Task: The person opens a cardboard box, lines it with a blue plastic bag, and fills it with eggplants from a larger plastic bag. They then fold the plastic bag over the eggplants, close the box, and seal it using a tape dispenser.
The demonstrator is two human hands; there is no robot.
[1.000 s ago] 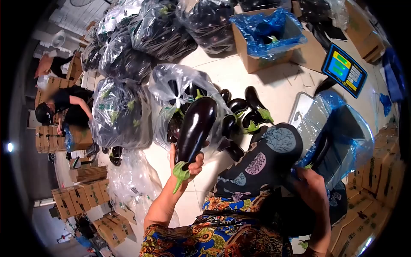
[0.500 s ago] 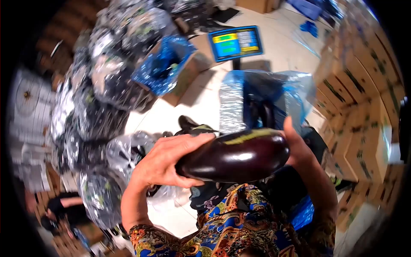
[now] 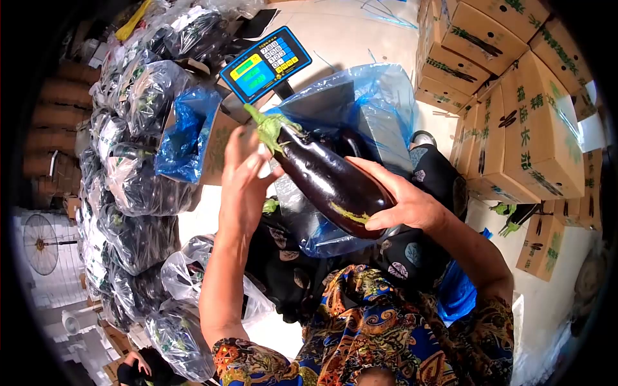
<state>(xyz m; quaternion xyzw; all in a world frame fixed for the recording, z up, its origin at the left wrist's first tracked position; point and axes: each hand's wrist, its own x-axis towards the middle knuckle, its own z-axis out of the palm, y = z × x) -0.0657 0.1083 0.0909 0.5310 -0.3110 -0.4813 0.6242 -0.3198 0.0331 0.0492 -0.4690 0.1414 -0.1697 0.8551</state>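
Note:
One large, glossy dark purple eggplant lies slantwise in front of me, its green stem and cap at upper left. My right hand is wrapped round its lower end, thumb over a yellow-green scar. Beside the cap is my left hand, its partly blurred fingers apart and a small white patch showing at the fingertips. Underneath, a box lined with a blue plastic bag stands between my knees, with another dark eggplant inside.
A scale display rises behind the lined box. To its left stands a second carton with a blue liner. Bagged eggplants are piled along the left, and printed cartons are stacked on the right. A person is at lower left.
The eggplant has turned, so its stem now points up and left. My left hand has come off its body to the stem end; my right hand now grips the lower end. The view has shifted.

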